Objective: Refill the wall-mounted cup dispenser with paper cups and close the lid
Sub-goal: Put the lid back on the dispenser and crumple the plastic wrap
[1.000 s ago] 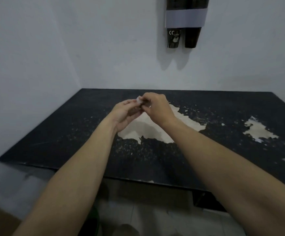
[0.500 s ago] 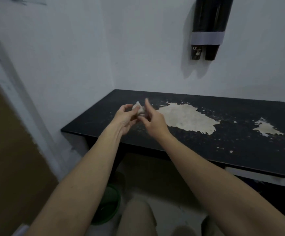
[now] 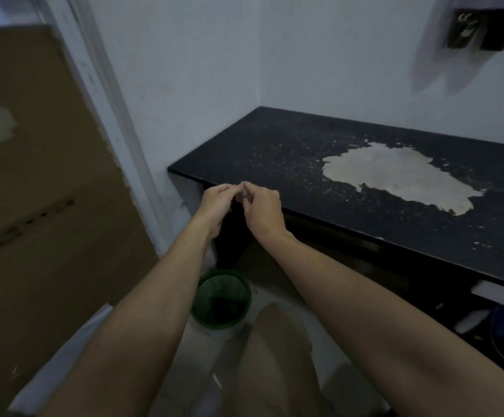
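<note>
left hand [image 3: 217, 197]: fingers curled in, pinching 1 side of a small pale scrap [image 3: 244, 191], looks like a crumpled bit of wrapper or tape but honestly too small and blurry to say

right hand [image 3: 262, 206]: closed on the other side of that same scrap, fingertips meeting the left ones right at the front corner of the table [image 3: 281, 152]

cup dispenser [image 3: 482, 28]: up on the wall at the top right, well apart from the hands, only the bottom end in view. 2 dark tubes, a cup [image 3: 462, 30] with a printed logo poking out of the left one. Can't see the lid from here, so no idea if it's shut

bin [image 3: 220, 299]: green mesh basket on the floor under the table's left end, below the hands and a bit toward the person

table top: black with a big worn pale patch [image 3: 401, 176], no loose cups on it that I can see

step in hand: my guess is getting rid of the scrap, cups look loaded already

how to do it well: ball it up tight with both hands first so it falls straight, move 1 hand over the basket's mouth before letting go, something this light drifts. Then look back up and check that lid
</note>
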Action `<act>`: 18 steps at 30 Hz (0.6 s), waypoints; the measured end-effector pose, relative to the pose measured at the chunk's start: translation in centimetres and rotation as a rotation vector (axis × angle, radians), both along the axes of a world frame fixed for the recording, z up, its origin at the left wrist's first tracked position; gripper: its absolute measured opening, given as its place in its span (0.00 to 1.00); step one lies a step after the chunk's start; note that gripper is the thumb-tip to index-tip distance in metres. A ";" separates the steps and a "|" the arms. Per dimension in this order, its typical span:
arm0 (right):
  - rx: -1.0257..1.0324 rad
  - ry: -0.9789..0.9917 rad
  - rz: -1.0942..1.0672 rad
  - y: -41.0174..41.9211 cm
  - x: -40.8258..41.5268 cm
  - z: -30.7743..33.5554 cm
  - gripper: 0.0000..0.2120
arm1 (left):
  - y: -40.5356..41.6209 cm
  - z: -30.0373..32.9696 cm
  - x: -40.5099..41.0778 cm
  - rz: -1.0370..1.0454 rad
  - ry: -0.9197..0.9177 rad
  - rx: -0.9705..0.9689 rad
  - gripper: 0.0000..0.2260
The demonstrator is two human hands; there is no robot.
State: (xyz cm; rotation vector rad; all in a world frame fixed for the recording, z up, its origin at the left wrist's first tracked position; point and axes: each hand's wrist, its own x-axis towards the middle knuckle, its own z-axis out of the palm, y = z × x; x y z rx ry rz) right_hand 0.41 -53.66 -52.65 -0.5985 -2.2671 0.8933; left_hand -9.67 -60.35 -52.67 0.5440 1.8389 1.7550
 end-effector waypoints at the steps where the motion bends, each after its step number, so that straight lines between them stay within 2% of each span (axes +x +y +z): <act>1: -0.026 -0.044 0.016 -0.7 -0.3 -0.8 0.10 | -0.9 -1.2 -0.6 0.002 0.019 -0.046 0.09; 7: -0.136 -0.200 0.057 -2.4 -3.7 -6.2 0.13 | -4.1 -8.4 -4.3 0.037 -0.079 -0.115 0.03; 14: -0.224 -0.398 0.086 -2.5 -7.7 -14.7 0.11 | -4.7 -18.5 -8.1 0.133 -0.361 -0.194 0.15; 18: -0.255 -0.478 0.071 -1.8 -10.1 -19.1 0.09 | -4.5 -23.7 -10.1 0.193 -0.301 -0.397 0.12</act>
